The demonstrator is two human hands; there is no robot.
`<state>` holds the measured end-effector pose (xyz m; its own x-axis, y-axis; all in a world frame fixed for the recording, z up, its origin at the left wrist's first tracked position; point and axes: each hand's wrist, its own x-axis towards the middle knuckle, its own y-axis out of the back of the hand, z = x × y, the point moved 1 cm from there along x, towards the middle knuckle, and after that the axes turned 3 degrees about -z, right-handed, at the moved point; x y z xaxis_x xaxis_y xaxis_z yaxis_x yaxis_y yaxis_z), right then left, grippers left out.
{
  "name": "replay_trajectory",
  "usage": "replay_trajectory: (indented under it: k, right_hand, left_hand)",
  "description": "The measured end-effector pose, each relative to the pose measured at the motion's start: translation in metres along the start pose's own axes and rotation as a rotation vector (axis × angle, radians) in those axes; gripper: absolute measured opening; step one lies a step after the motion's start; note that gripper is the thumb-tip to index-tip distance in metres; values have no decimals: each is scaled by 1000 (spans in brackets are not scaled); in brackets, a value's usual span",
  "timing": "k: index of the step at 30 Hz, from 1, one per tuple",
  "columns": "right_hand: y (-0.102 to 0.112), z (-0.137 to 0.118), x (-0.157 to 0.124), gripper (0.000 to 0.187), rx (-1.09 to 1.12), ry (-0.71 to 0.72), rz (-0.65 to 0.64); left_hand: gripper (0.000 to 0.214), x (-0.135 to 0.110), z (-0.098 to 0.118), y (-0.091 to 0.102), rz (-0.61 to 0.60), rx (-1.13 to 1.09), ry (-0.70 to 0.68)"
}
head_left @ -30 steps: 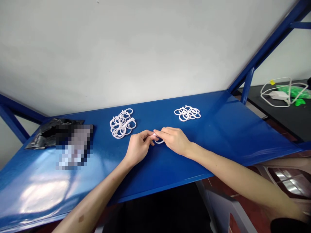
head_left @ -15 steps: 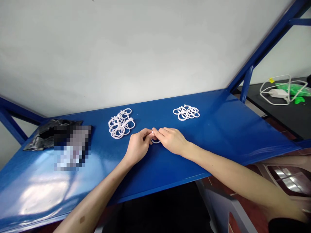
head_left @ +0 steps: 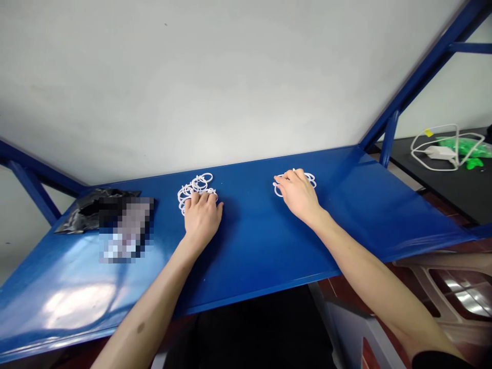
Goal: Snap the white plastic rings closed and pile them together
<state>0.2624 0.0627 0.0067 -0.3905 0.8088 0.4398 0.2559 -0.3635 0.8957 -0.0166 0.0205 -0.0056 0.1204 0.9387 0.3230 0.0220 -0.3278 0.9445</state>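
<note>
Left hand (head_left: pixel 202 218) lies flat, fingers on the left ring pile (head_left: pixel 196 183). Right hand (head_left: pixel 298 195) curls over the right pile (head_left: pixel 310 179); whether either grips a ring is hidden. Black bag (head_left: pixel 88 205) lies left on the blue shelf (head_left: pixel 261 241). Rings are thin, white and tangled.

White rings (head_left: pixel 200 182), blue shelf (head_left: pixel 261 233), black bag (head_left: pixel 85 204).

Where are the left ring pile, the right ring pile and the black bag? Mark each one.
left ring pile (head_left: pixel 200 181): head view, on the far rings of the heap.
right ring pile (head_left: pixel 310 179): head view, on the rings at its right edge.
black bag (head_left: pixel 82 209): head view, on its crumpled left half.
</note>
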Motion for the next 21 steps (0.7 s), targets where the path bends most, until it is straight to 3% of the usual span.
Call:
replay_trajectory:
  k: [6, 11, 16, 21]
  right_hand:
    - [7, -4, 1, 32, 15, -35, 30]
    - [9, -20, -1, 31, 166, 33, -8]
    - [5, -46, -6, 28, 499, 79, -189]
    - [2, -60, -8, 26, 738, 67, -294]
  left_hand:
    - [15, 0, -1, 0, 3, -21, -27]
    - [9, -2, 10, 4, 214, -218, -183]
    - [6, -13, 35, 19, 412, -387, -440]
    - [8, -19, 44, 23, 428, -472, -558]
